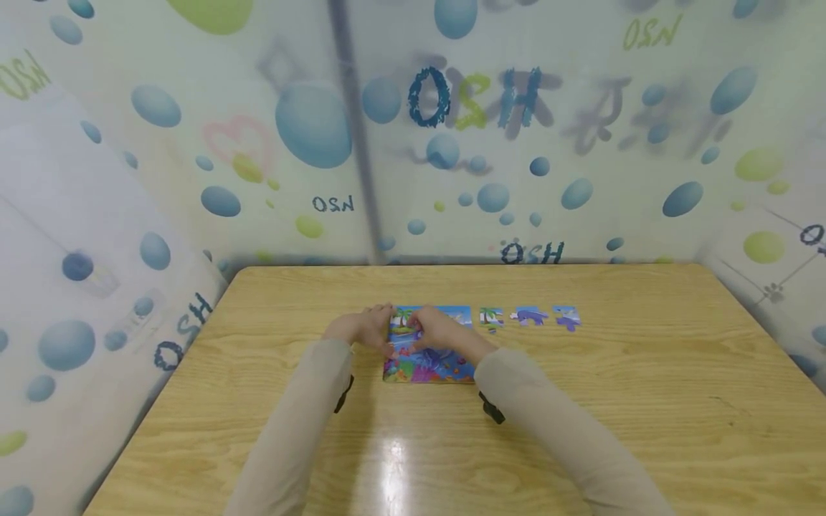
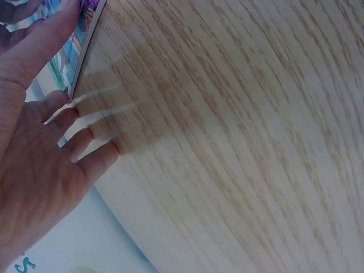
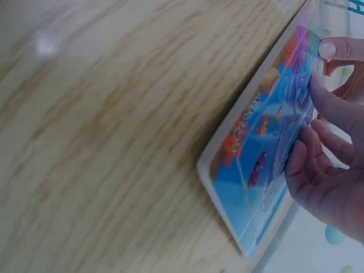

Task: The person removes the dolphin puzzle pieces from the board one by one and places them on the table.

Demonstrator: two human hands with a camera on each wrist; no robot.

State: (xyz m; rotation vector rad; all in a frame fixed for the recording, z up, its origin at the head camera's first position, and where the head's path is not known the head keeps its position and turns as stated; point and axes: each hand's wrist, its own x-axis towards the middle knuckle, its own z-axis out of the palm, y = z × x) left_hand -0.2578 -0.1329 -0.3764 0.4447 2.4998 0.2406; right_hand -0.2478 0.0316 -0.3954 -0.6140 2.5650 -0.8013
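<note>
Going from the left: the spotty wall sheet (image 1: 594, 43) wraps round that side of my table (image 1: 645, 401), then comes my pale left sleeve (image 1: 290, 423), with a dark strap (image 1: 344, 394) at the wrist. My left hand (image 1: 366, 330) is opened out at the puzzle's left side, fingers pretty straight and a bit apart, index at the edge and thumb reaching in over the top. It isn't wrapped round anything, so I'd guess it's there as a stop so the board can't slide. The puzzle (image 1: 445, 373) itself lies flat near the middle of the table, over toward the far side, probably because that's an easy reach for both arms. It's a bright sea scene with a palm tree up in the far left corner. My right hand (image 1: 442, 333) comes across the top of it, fingers bent about halfway, thumb on the picture and set apart from them. Looks like a way to work on a small spot, but honestly I can't tell if there's a piece under those fingertips. Off to the right, just beside the board, there's a loose row: a palm tree piece (image 1: 490, 316), a purple animal piece (image 1: 532, 316) and a blue and purple piece (image 1: 568, 316). They're spaced apart, I reckon so each is easy to see and pick up.
</note>
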